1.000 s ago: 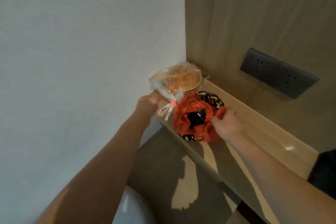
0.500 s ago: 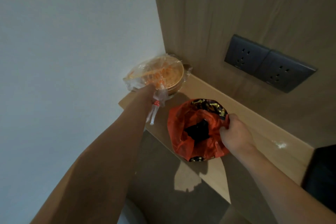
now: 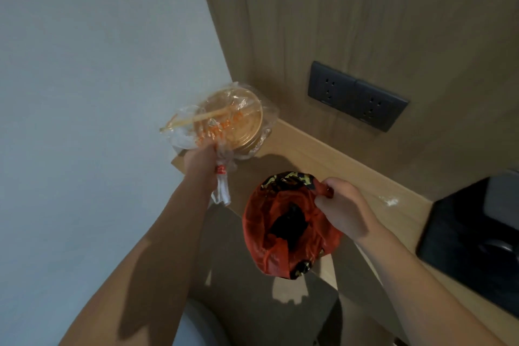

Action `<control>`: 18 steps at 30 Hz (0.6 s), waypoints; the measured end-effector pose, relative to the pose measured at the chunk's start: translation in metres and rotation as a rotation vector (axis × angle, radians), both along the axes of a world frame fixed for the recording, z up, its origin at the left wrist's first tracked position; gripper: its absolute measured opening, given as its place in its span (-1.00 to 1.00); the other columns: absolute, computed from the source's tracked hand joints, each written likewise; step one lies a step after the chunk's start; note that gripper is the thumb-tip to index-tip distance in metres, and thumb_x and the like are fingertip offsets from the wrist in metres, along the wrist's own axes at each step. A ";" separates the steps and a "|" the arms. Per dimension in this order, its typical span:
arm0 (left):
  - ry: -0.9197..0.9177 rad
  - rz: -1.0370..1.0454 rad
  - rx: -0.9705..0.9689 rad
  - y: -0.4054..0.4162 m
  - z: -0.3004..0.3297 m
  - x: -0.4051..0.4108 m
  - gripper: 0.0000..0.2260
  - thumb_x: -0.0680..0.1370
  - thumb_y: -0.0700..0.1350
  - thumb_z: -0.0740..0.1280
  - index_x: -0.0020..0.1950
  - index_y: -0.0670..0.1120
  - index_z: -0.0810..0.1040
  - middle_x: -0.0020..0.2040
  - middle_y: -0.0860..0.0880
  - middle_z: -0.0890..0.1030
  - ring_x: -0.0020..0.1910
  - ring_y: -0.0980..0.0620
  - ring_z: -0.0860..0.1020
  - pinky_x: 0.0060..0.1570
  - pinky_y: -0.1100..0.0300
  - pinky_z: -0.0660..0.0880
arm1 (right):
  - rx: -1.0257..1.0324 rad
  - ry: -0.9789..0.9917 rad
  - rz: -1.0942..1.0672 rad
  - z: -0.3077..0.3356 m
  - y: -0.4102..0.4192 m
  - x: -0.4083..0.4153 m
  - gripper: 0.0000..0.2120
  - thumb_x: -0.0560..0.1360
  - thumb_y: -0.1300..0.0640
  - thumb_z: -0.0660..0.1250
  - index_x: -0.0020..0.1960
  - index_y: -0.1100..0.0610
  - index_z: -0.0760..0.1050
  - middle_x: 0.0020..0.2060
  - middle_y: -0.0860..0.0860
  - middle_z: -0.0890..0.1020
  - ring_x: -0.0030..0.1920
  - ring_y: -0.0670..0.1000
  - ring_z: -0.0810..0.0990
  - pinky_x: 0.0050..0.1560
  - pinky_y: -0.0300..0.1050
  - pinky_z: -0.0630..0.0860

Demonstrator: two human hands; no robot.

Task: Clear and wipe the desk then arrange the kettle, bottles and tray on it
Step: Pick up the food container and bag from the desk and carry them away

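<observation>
1. The left hand has its fingers curled tight round the gathered neck of a clear plastic bag, which wraps a round takeaway bowl with chopsticks lying across it. The bowl sits at the far left corner of the desk, against the wall.
2. If the thin film tears or slips through the fist as it lifts, the bowl could tip and spill on the wood.
3. The right hand pinches the rim of an orange bag, thumb and fingers clamped on the plastic, holding its mouth open over the desk's front edge.
4. The mouth looks hardly wider than the bowl, so the bowl may catch on the rim and drop to the floor.
5. Farther right, a white smear and a black tray rest on the desk.
</observation>
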State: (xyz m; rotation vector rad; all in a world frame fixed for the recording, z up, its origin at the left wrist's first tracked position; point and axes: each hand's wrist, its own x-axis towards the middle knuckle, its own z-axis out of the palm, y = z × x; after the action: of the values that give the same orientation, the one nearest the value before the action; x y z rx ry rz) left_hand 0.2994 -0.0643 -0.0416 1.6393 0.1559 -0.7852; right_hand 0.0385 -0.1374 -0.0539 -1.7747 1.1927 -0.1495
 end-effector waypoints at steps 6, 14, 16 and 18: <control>-0.043 0.048 0.038 0.073 0.045 -0.047 -0.75 0.55 -0.02 0.44 -0.08 -0.22 0.59 -0.20 -0.14 0.65 -0.22 -0.13 0.70 -0.17 -0.03 0.66 | -0.032 0.023 -0.051 0.042 0.048 -0.038 -0.83 0.47 0.19 0.33 -0.28 0.07 0.45 -0.34 0.02 0.53 -0.26 0.08 0.52 -0.36 -0.10 0.30; -0.098 -0.113 0.002 0.149 0.085 -0.114 -0.83 0.55 -0.13 0.39 -0.08 -0.25 0.57 -0.15 -0.21 0.65 -0.01 -0.25 0.67 0.13 -0.25 0.59 | -0.093 0.029 -0.227 0.082 0.146 -0.099 -0.91 0.47 0.16 0.35 -0.19 0.16 0.52 -0.29 0.02 0.58 -0.23 0.01 0.55 -0.32 -0.11 0.37; -0.096 -0.176 -0.002 0.166 0.087 -0.130 -0.84 0.54 -0.13 0.40 -0.06 -0.23 0.58 -0.09 -0.19 0.68 0.03 -0.23 0.67 0.14 -0.21 0.60 | -0.100 0.012 -0.290 0.090 0.178 -0.119 -0.90 0.49 0.16 0.34 -0.20 0.13 0.51 -0.29 0.00 0.57 -0.23 -0.01 0.54 -0.32 -0.12 0.36; -0.086 -0.252 -0.036 0.181 0.086 -0.149 -0.80 0.49 -0.09 0.41 -0.06 -0.23 0.59 -0.07 -0.20 0.69 0.03 -0.23 0.67 0.12 -0.23 0.60 | -0.096 0.005 -0.348 0.095 0.206 -0.143 -0.89 0.52 0.16 0.33 -0.19 0.08 0.49 -0.26 -0.02 0.57 -0.21 -0.03 0.55 -0.31 -0.18 0.35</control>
State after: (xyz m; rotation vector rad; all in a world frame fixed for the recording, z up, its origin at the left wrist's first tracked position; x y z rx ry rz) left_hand 0.1499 0.1167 0.0442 1.6749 -0.1274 -0.9001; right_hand -0.1042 0.0687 0.0409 -1.6354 1.5132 -0.4117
